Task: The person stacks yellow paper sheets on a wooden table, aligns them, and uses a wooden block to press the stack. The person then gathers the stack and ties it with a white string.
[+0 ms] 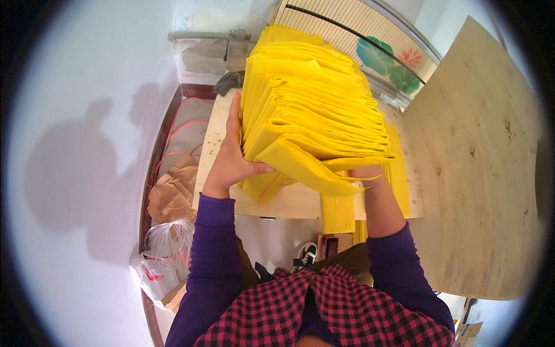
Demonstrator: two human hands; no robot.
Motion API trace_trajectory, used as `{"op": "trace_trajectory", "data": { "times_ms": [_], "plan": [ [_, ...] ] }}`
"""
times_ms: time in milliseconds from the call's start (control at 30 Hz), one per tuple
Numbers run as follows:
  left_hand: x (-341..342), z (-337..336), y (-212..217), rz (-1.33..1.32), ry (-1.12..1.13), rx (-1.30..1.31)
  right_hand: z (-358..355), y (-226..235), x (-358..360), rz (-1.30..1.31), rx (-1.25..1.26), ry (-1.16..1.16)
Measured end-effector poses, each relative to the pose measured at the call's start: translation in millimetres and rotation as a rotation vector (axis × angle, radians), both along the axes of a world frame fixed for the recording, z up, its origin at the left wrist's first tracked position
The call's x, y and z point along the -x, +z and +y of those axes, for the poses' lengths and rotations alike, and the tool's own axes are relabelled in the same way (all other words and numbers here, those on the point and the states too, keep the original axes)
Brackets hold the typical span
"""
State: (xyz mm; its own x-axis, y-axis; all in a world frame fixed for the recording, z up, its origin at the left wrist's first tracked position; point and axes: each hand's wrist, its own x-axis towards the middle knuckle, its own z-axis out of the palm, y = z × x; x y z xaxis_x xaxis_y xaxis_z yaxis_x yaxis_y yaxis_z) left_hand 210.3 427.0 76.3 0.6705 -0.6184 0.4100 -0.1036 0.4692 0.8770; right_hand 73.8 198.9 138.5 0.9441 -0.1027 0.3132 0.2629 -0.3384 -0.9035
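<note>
At the upper centre of the frame, a thick stack of folded yellow sheets (318,110) is over the pale wooden worktop (277,207). The left hand (232,155) holds its left side, fingers stretched, thumb spread along the lower edge. The right hand (368,172) (mostly hidden, so I cannot tell its grip) reaches beneath the lower right.

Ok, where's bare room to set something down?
A narrow strip of tabletop is bare between the left fingers and its left edge; the wooden board at right is bare too, though maybe not level. Crowded: the middle, covered by the yellow stack, and around the right hand.
</note>
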Motion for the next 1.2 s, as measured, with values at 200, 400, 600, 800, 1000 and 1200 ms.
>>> {"op": "trace_trajectory", "data": {
  "times_ms": [200,400,600,800,1000,1200],
  "plan": [
    [-1,-5,8,-0.093,0.053,0.113,21,101,-7,-0.552,0.272,-0.092],
    [0,-4,8,-0.110,0.084,0.095,65,174,9,-0.401,0.907,-0.008],
    [3,-4,7,-0.050,0.071,0.140,92,182,-12,-0.311,1.142,0.063],
    [2,-3,5,-0.050,0.064,0.137,95,181,-27,-0.247,1.225,0.086],
    [-1,-3,1,-0.074,0.075,0.129,97,182,-33,-0.203,1.237,0.093],
    [-2,-3,-1,-0.076,0.086,0.124,101,181,-29,-0.126,1.213,0.096]
  ]
}}
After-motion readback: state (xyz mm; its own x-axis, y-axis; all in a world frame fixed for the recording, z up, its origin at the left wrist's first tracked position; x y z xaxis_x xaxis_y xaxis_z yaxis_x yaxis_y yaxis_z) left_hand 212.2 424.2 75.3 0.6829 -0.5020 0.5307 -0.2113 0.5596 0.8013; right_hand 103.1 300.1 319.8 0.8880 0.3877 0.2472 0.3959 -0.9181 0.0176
